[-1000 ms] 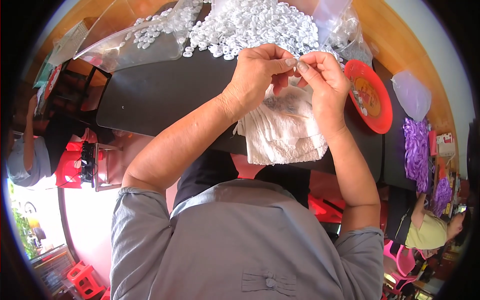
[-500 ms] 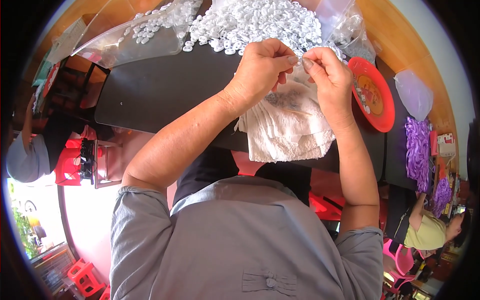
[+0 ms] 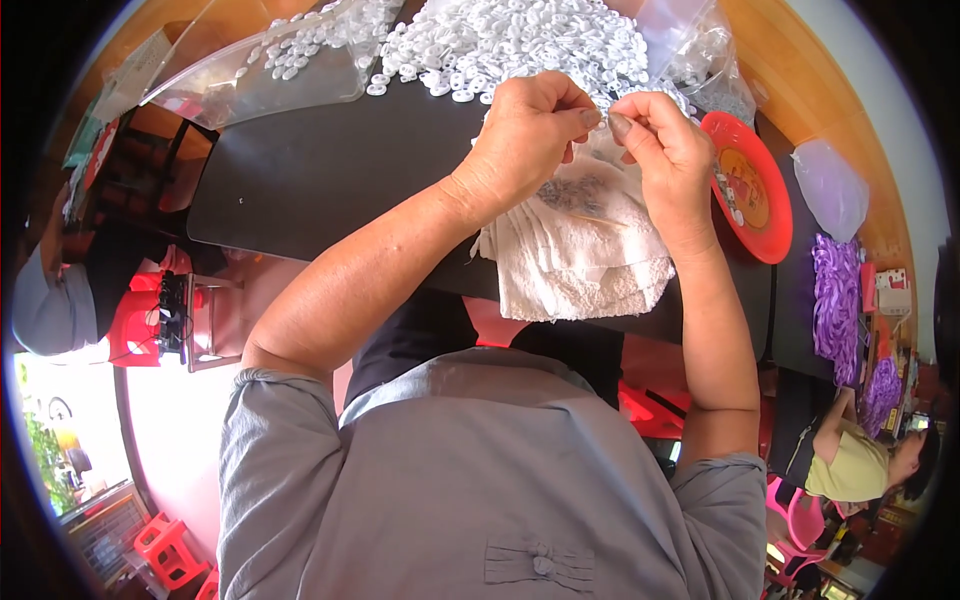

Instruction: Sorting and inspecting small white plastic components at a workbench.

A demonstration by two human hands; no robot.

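Black desk point(image 3: 330, 170) under everything, big heap of white rings point(image 3: 500, 40) at the back, folded white towel point(image 3: 585, 250) below my hands. My left hand point(image 3: 530, 140) and right hand point(image 3: 665, 150) pinch together, fingertips meeting; whatever's between them is too tiny to see.

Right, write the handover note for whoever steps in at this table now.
Left hand: fingers pinched shut, what they grip is too small to tell.
Right hand: pinched likewise, fingertips meeting the left's.
Both hover over the folded white cloth on the black table.
Pile of small white rings beyond the hands; red plate on the right.
Done and left: cannot tell.
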